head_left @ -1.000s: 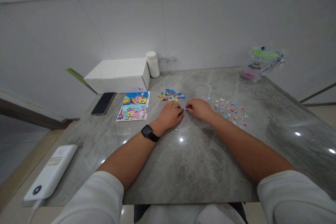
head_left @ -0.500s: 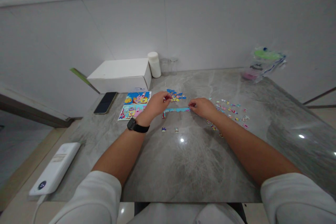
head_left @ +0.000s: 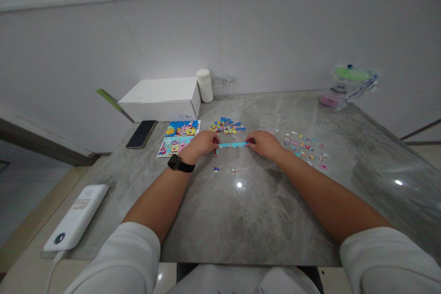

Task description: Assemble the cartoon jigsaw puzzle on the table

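1. Light-blue puzzle strip [head_left: 233, 145]: narrow, bumpy lower edge, lying on the bench [head_left: 248, 220] between your hands.
2. Your left hand [head_left: 204, 143], your right hand [head_left: 265, 145]: lowered, fingers curled inward at opposite strip ends; pinch cannot be told.
3. White box [head_left: 160, 101]: print illegibly small.

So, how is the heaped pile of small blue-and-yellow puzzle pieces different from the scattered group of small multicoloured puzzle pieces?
The heaped pile is packed close; the scattered group lies spread, with gaps. The heaped pile shows much strong blue, the scattered group more pink. Both lie on the grey marbled table.
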{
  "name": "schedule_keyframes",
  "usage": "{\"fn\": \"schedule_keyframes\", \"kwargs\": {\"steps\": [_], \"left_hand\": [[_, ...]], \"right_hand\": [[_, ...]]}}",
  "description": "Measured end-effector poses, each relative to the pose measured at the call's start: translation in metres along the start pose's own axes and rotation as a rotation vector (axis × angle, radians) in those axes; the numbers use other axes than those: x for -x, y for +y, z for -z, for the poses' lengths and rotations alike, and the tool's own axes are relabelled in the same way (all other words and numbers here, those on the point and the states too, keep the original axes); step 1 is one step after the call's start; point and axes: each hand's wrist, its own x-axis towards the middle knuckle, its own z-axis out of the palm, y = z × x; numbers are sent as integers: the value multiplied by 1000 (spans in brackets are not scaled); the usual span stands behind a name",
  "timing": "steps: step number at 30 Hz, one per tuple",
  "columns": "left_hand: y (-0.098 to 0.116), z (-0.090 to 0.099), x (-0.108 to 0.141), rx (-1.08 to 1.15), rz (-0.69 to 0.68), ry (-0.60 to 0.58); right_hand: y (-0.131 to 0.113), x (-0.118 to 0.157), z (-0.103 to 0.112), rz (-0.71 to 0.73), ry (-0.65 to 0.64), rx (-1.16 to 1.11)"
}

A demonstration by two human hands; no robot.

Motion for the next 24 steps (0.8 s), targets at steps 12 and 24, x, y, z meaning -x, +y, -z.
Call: {"fn": "schedule_keyframes", "kwargs": {"steps": [12, 24], "left_hand": [[-4, 2, -2, 62, -28, 42], [-13, 6, 2, -40, -11, -28]], "right_hand": [[1, 1, -1, -19, 11, 10], [4, 1, -2, -21, 16, 16]]}}
